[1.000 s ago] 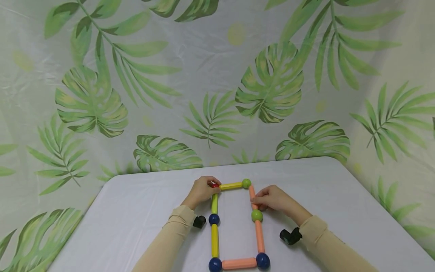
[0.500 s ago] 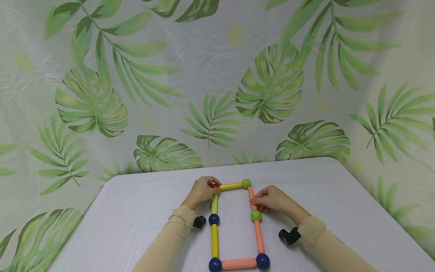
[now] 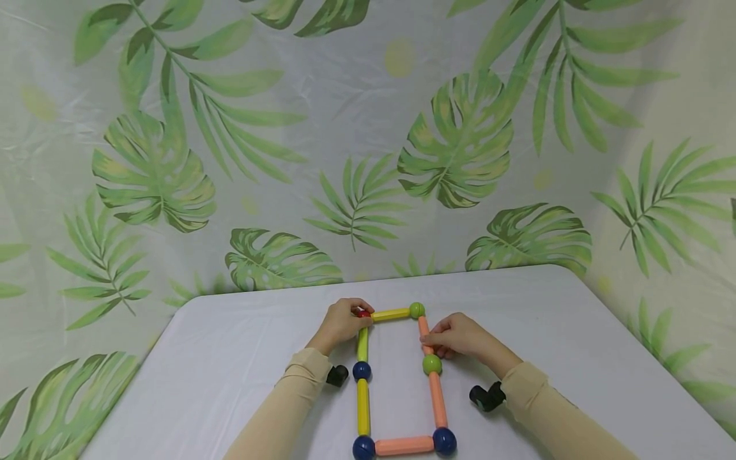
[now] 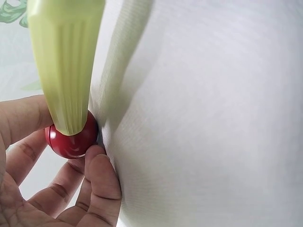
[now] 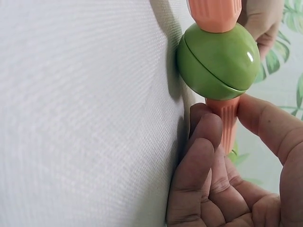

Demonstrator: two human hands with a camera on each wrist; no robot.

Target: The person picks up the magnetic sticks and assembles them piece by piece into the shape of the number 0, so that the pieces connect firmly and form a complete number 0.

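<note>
A ring of colored magnetic rods and balls lies on the table. At its far left corner my left hand [image 3: 340, 321] pinches a red ball [image 4: 71, 144], to which a lime rod [image 4: 66, 61] is joined. Along the right side, my right hand [image 3: 464, 336] pinches the far orange rod [image 3: 424, 326] between thumb and fingers. That rod runs from the far green ball [image 3: 417, 310] to a second green ball [image 5: 218, 61], which sits just in front of my right fingers. A yellow rod [image 3: 392, 314] spans the far end.
The near end has an orange rod [image 3: 405, 446] between two blue balls, one at left [image 3: 364, 447] and one at right [image 3: 444, 441]. A blue ball [image 3: 361, 370] and a yellow rod [image 3: 363, 409] continue the left side. Behind the white table [image 3: 230, 358] hangs a leaf-patterned cloth [image 3: 356, 128].
My right hand has shifted slightly left, carrying the orange rod and the middle green ball inward, so the right side looks straighter. The left hand stays on the red ball.
</note>
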